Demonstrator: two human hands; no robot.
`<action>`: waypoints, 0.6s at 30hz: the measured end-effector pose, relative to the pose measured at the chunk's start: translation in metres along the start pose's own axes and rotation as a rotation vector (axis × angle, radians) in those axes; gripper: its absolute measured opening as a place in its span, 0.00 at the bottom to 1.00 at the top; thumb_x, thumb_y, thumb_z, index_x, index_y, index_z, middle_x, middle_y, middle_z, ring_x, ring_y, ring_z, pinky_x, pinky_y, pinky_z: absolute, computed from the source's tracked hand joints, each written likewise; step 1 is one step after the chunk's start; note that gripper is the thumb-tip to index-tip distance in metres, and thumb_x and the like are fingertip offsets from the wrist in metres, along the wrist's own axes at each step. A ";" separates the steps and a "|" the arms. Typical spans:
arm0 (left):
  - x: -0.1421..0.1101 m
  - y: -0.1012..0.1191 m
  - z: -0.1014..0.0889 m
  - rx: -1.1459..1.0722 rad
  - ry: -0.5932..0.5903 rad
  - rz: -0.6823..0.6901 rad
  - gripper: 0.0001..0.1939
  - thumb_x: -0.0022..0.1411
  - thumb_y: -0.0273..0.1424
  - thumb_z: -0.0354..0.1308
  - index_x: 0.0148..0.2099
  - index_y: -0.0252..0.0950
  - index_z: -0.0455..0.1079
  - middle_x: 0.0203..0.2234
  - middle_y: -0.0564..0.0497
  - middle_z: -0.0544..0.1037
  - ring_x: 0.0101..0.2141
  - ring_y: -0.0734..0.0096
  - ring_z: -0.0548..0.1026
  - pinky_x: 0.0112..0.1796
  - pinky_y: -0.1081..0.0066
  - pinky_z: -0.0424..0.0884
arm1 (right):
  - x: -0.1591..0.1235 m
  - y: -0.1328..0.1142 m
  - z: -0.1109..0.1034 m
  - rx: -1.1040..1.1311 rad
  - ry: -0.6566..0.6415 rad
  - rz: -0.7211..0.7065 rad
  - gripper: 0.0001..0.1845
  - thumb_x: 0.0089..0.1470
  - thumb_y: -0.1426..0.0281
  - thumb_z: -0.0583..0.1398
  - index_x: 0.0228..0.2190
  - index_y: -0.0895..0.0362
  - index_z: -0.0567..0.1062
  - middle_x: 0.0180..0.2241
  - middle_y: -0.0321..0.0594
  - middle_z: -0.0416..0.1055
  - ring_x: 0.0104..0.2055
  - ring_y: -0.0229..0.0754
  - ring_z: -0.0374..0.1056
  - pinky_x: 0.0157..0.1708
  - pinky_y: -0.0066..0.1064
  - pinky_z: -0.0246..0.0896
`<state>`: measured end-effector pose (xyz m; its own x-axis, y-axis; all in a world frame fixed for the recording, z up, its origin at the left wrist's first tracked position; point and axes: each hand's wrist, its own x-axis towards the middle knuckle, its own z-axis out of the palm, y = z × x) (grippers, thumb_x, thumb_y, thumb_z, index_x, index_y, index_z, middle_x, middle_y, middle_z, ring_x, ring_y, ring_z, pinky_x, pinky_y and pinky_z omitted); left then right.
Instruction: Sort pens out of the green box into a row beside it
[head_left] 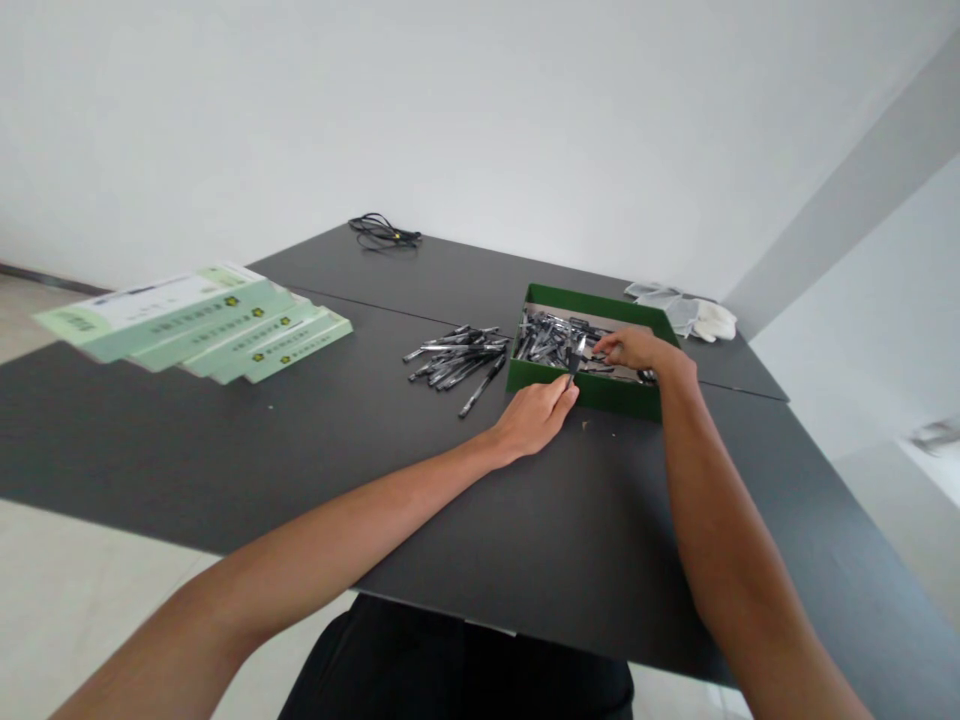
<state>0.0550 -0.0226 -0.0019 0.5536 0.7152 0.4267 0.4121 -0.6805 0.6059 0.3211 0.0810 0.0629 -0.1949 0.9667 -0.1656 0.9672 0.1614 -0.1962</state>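
My left hand (pixel 536 415) is closed in front of the green box's near wall, gripping a pen (pixel 577 356) that points up past the rim; whether there is more than one pen cannot be told. Over the inside of the green box (pixel 592 393) is my right hand (pixel 630 348), its fingers curled together low among the contents. What those fingers hold, if anything, is hidden. Many clear-barrelled pens with black caps (pixel 551 338) lie jumbled in the box. Left of it, a loose pile of similar pens (pixel 457 358) rests on the dark table (pixel 420 500).
Several green and white printed booklets or cartons (pixel 225 320) overlap in a fanned row at the left. A coiled black cable (pixel 382 232) lies by the back edge. White gloves (pixel 712 320) and clear plastic packaging (pixel 652 292) sit behind the box at right. A wall borders the back.
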 end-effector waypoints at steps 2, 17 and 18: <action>0.000 0.000 0.000 0.000 0.002 0.002 0.23 0.80 0.43 0.37 0.44 0.36 0.68 0.31 0.50 0.77 0.34 0.65 0.78 0.38 0.68 0.68 | 0.006 -0.003 0.006 -0.047 -0.012 0.038 0.22 0.52 0.73 0.67 0.50 0.51 0.84 0.47 0.42 0.82 0.46 0.46 0.77 0.46 0.29 0.68; 0.000 0.000 0.000 0.002 -0.005 0.010 0.23 0.80 0.43 0.36 0.44 0.36 0.67 0.29 0.51 0.75 0.31 0.66 0.77 0.36 0.69 0.67 | -0.028 -0.025 -0.032 0.279 0.103 -0.053 0.18 0.60 0.62 0.62 0.46 0.61 0.82 0.37 0.46 0.83 0.32 0.42 0.74 0.38 0.35 0.69; 0.000 0.000 0.000 0.002 -0.004 0.012 0.23 0.80 0.43 0.37 0.44 0.36 0.67 0.29 0.51 0.75 0.31 0.66 0.76 0.36 0.69 0.67 | -0.037 -0.032 -0.042 0.353 0.127 -0.110 0.20 0.60 0.61 0.62 0.48 0.59 0.82 0.39 0.45 0.83 0.32 0.41 0.73 0.35 0.34 0.68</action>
<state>0.0550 -0.0225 -0.0015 0.5611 0.7066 0.4311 0.4070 -0.6891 0.5996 0.3037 0.0487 0.1159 -0.2513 0.9679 -0.0087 0.8216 0.2086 -0.5305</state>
